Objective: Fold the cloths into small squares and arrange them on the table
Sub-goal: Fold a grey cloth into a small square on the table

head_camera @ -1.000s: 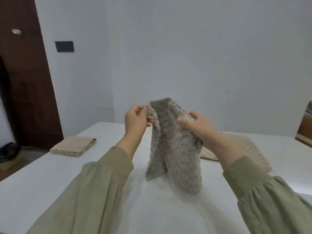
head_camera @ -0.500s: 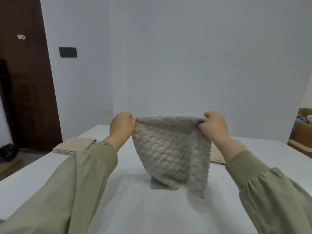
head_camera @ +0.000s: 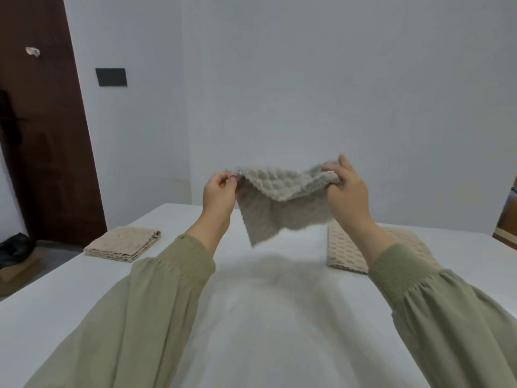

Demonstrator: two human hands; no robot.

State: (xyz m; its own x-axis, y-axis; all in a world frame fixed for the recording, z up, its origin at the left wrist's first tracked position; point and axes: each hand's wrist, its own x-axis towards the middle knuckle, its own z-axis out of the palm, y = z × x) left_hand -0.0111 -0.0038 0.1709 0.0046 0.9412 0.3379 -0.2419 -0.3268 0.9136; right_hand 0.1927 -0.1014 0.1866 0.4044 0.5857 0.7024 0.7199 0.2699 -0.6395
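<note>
A grey textured cloth (head_camera: 279, 203) hangs in the air above the white table (head_camera: 251, 303), clear of its surface. My left hand (head_camera: 219, 196) pinches the cloth's upper left corner. My right hand (head_camera: 347, 191) grips the upper right corner, with the edge bunched in its fingers. The cloth sags between the two hands and its lower corner points down. A folded beige cloth stack (head_camera: 124, 243) lies at the table's left edge. Another beige cloth (head_camera: 347, 250) lies flat on the right, partly hidden by my right forearm.
A dark wooden door (head_camera: 42, 130) stands at the left, with a dark bag (head_camera: 14, 247) on the floor below it. A brown object (head_camera: 506, 219) shows at the right edge. White walls stand behind the table.
The cloth went from hanging bunched with its hem on the table to being spread wide. Both hands then rose and lifted it off the table.
</note>
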